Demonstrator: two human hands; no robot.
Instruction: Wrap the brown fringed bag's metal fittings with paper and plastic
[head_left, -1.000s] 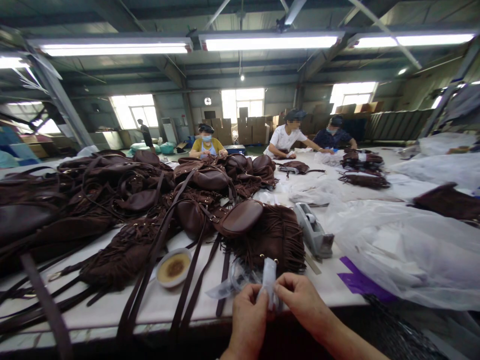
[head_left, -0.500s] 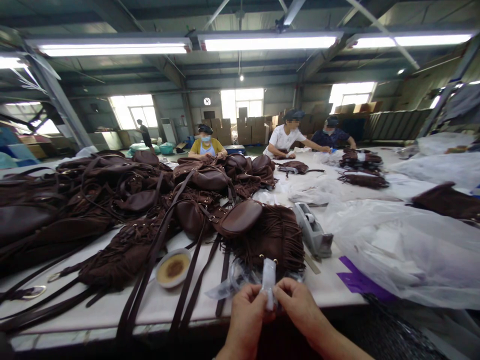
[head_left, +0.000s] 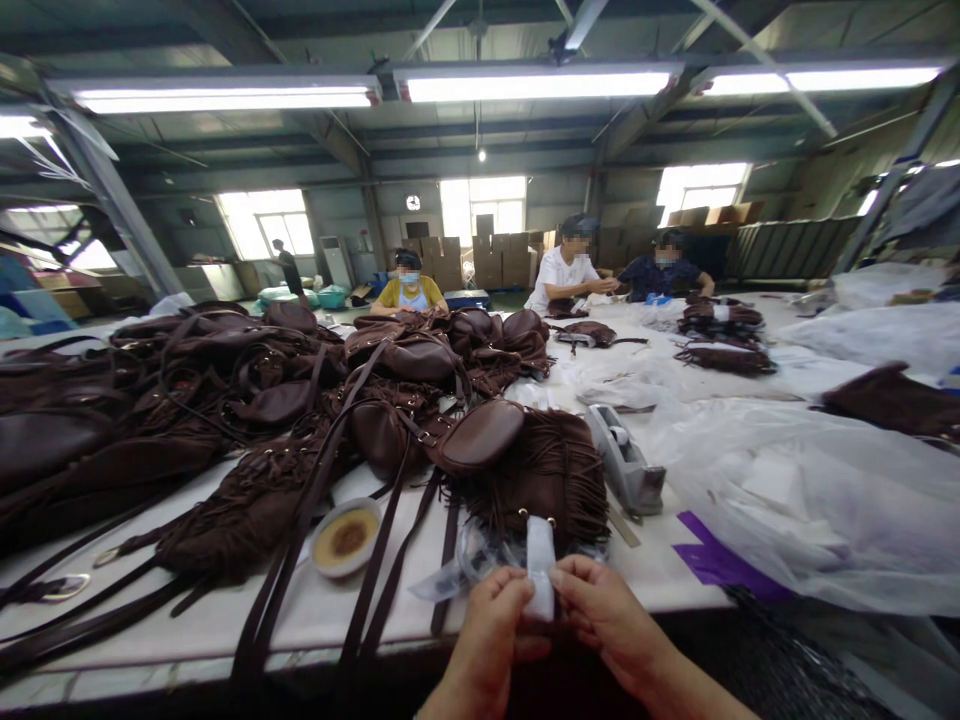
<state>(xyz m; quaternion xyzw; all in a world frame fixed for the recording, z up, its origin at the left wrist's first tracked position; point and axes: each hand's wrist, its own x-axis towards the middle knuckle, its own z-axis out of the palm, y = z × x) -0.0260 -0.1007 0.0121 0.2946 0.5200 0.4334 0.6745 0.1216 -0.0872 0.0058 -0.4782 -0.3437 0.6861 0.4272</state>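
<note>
A white wrapped strip hangs from the near edge of a dark brown fringed bag, close to its two small gold rings. My left hand pinches the strip's left edge. From the right side, my right hand pinches the same strip between thumb and finger. Clear plastic lies beside the strip, just above my left hand. A round leather flap rests at the bag's upper left.
Brown bags with long straps are heaped on the left. A bowl stands near the front edge. A grey tape dispenser, purple strip and plastic sheeting lie rightward. Several people are across the table.
My fingers have shifted slightly along the strip's edges, and more of its lower part shows. Across the table, the person in white has drawn an outstretched arm back.
</note>
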